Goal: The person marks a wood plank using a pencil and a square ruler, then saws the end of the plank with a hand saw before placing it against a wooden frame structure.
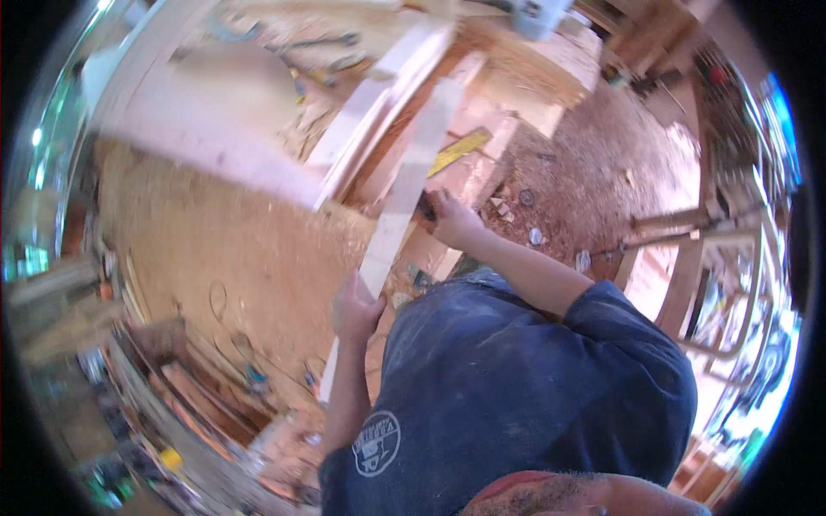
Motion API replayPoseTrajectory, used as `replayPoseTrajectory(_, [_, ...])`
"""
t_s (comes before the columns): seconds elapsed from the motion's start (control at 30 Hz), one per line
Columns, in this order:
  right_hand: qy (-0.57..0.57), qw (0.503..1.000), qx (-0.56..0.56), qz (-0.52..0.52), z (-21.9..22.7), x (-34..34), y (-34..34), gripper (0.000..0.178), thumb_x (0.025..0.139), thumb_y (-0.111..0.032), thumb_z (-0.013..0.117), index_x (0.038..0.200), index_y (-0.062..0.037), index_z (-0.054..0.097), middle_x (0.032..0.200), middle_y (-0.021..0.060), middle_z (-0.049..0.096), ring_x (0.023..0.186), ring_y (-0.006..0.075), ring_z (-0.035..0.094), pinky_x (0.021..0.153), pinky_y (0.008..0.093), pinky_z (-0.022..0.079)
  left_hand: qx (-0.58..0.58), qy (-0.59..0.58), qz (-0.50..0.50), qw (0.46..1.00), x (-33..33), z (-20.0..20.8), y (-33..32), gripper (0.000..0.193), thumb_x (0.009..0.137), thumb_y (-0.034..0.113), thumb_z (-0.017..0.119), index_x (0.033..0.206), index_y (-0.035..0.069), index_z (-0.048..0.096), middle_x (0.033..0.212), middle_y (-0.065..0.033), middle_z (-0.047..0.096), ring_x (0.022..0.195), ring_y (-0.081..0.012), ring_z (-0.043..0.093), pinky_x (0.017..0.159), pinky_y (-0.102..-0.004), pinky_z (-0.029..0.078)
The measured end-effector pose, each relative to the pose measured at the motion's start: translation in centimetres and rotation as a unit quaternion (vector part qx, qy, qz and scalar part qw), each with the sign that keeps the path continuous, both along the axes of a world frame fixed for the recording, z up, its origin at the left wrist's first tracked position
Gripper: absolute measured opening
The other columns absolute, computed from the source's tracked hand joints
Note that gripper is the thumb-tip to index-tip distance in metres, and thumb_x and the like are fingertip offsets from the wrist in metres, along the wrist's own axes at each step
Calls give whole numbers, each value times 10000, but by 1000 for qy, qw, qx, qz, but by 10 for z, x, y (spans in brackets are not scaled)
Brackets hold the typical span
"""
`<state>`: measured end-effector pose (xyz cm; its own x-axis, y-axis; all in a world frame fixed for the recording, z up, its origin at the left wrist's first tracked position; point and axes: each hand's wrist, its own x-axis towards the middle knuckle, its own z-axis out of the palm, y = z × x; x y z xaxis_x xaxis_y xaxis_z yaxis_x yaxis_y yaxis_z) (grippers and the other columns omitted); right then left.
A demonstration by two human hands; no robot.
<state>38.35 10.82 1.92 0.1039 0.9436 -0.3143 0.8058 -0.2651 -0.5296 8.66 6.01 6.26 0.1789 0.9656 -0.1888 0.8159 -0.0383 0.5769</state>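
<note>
A long, pale wooden board (402, 202) slants from the workbench down past my left side. My left hand (357, 311) is closed around its lower part, thumb across the face. At the board's right edge, about halfway up, my right hand (454, 222) has its fingers curled. Something dark shows at those fingertips, too blurred to name. Just above that hand a flat yellow strip (460, 153), like a ruler or square blade, lies on the wood, its lower end reaching the board's edge.
Several boards (370, 120) lie along the bench beside a wide pale panel (206, 146). Past it are a wrench (327, 40) and other hand tools among shavings. A pale bucket (540, 15) stands at the far end. Scrap timber (198, 378) and a cord lie lower left; a wooden frame (731, 292) stands right.
</note>
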Motion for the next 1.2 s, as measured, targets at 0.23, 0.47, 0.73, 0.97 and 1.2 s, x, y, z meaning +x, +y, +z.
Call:
replayPoseTrajectory(0.23, [69,996,57,-9,-10,33,16,609,913,-361,788,1344,-27,516,1264,256,535,1189,489,619,988,555,532,74,-71,-40,994,24,4,5,825,682,280,859,1419,30,586,1107,-235,736,999,-412,727,862,-526,572])
replayPoseTrajectory(0.47, [49,983,111,-139,-17,93,-35,549,938,-321,756,1344,-39,517,1302,235,529,1212,450,616,990,523,537,32,-72,-143,987,84,5,40,860,694,197,876,1463,-16,554,1222,-267,708,1100,-411,708,943,-498,555])
replayPoseTrajectory(0.73, [59,966,-25,-249,-51,174,-159,516,925,-233,683,1392,-34,588,1309,260,635,1200,433,658,1004,520,552,-63,-11,-228,972,166,-7,53,861,720,248,879,1484,23,549,1275,-271,694,1146,-428,694,987,-511,547])
replayPoseTrajectory(0.97, [46,952,-117,-279,-109,212,-265,345,884,-289,743,1113,-32,754,1107,240,745,1038,431,702,897,518,565,67,52,-384,920,150,-30,61,659,768,384,859,1324,99,648,1106,-200,738,1020,-435,702,880,-526,567])
replayPoseTrajectory(1.2, [-32,944,-235,-230,-191,201,-362,385,908,-345,718,1088,-7,757,1068,265,750,1018,409,724,921,510,552,141,-35,-414,899,122,-34,89,650,768,432,836,1313,116,677,1216,-128,751,1140,-312,714,998,-492,526])
